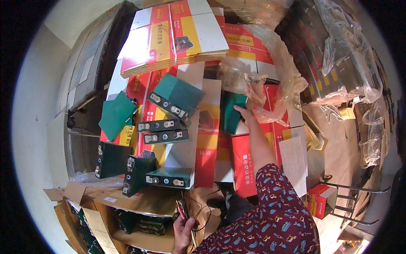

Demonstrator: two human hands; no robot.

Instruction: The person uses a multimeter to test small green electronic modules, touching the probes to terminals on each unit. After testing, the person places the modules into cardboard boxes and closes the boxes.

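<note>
Your left hand (184, 233) curls closed around test probes (181, 210) while your right hand (244, 115) clasps a green battery cell (231, 115) edgewise, seemingly to steady it.

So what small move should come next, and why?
Perhaps the right hand should turn the green block it holds: other blocks to the left show metal tabs, this one shows none from here, and the left hand holds red and black probes.

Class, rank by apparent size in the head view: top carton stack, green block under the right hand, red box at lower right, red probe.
Largest: carton stack
Next: green block, red box (too alike to rank)
Smallest: red probe
</note>
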